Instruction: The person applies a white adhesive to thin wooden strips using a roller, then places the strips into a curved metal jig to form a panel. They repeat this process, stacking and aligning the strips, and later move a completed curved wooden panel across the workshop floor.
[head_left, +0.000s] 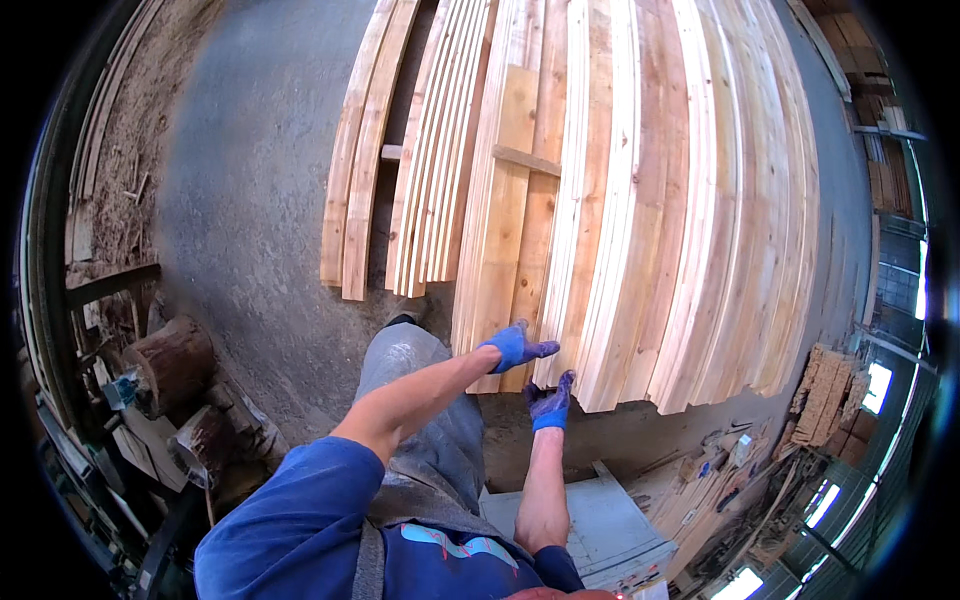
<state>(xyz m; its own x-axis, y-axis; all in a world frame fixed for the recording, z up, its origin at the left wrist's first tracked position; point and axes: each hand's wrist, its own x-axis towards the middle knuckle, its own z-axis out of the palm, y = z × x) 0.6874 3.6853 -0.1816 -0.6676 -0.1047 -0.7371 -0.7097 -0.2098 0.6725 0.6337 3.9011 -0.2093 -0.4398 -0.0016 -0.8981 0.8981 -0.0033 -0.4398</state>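
Long pale wooden boards (650,260) lie side by side in a wide stack in front of me, their near ends toward my body. My left hand (514,347), in a blue and purple glove, is over the near part of a darker board (535,250), with thumb and fingers apart. Just right of it and nearer to me, my right hand (549,402), gloved alike, is at the board ends with its fingers spread. Neither hand visibly grips a board; whether the right fingertips touch the wood I cannot tell.
A short wooden stick (527,160) lies across the boards. Narrower boards (440,150) lie to the left on the concrete floor (260,200). Cut logs (170,365) stand at lower left by a metal frame. A pale grey panel (600,525) and scrap wood (700,490) are at lower right.
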